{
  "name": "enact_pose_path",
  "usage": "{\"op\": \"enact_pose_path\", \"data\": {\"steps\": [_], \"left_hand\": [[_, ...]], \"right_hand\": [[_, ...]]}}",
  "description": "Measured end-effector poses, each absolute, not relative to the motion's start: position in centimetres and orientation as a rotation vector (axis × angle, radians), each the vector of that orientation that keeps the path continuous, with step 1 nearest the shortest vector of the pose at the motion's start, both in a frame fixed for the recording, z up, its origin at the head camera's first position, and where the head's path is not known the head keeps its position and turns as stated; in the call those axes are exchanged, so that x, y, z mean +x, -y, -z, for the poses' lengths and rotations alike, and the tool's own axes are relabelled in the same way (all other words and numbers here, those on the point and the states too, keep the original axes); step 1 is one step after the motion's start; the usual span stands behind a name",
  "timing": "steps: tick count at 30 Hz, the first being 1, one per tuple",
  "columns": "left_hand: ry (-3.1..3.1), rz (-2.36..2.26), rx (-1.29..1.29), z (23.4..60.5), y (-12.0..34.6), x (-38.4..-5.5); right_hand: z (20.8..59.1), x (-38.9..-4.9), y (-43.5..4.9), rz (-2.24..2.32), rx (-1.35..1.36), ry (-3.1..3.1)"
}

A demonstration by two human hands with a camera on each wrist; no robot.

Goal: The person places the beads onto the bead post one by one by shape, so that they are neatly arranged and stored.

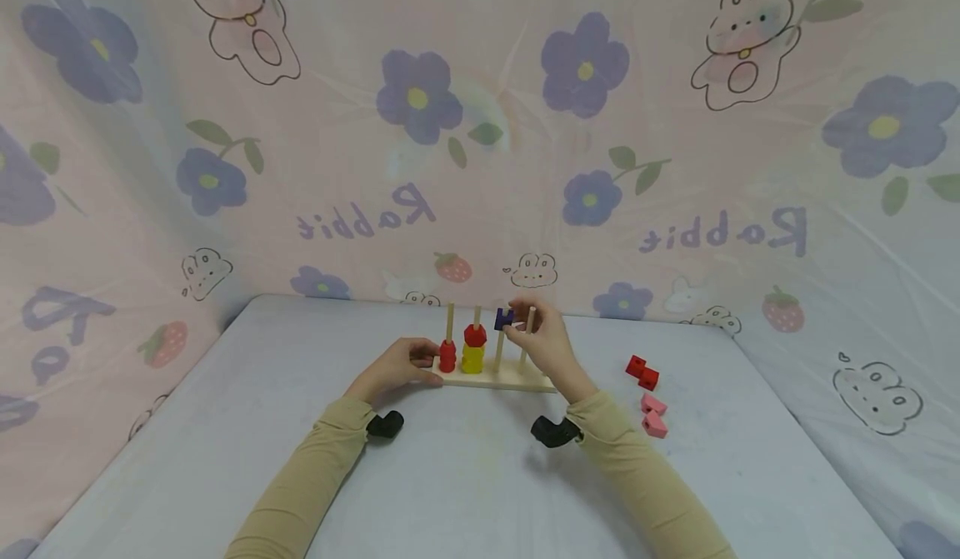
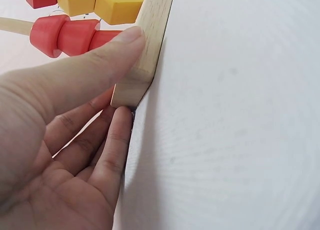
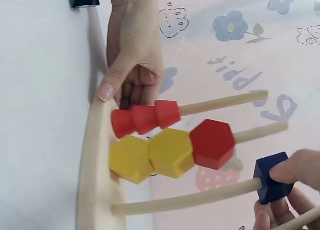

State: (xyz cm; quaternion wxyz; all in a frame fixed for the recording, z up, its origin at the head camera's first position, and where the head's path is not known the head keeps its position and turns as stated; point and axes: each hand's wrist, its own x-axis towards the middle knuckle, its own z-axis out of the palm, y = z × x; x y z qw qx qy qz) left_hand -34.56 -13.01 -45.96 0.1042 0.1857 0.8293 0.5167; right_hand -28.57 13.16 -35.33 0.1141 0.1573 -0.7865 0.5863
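A wooden peg board (image 1: pixel 487 381) with upright pegs stands on the table. My left hand (image 1: pixel 397 367) grips its left end, the thumb on top and the fingers against the end face. Red tapered beads (image 3: pixel 145 118) are stacked on the first peg. Two yellow hexagonal blocks (image 3: pixel 150 157) and a red hexagonal block (image 3: pixel 212 144) sit on the second. My right hand (image 1: pixel 546 342) pinches a dark blue block (image 3: pixel 274 177) at the upper end of the third peg (image 3: pixel 190 202), which appears to enter its hole. The fourth peg (image 1: pixel 529 326) is partly behind the right hand.
On the table to the right lie two red blocks (image 1: pixel 642 372) and two pink blocks (image 1: pixel 654 415). Black wrist mounts (image 1: pixel 555 431) stick out from both sleeves. A printed cloth (image 1: pixel 495 167) hangs behind the table's far edge.
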Motion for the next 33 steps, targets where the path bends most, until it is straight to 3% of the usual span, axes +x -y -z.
{"op": "enact_pose_path", "data": {"steps": [15,33], "left_hand": [[-2.474,-1.489,0.505,45.8,13.0,-34.4],[-2.463,-1.508,0.513,45.8,13.0,-34.4]], "right_hand": [[42.0,-30.9,-13.3,-1.774,0.269,2.353],[44.4,-30.8,-13.6,-1.69,0.258,2.473]]}}
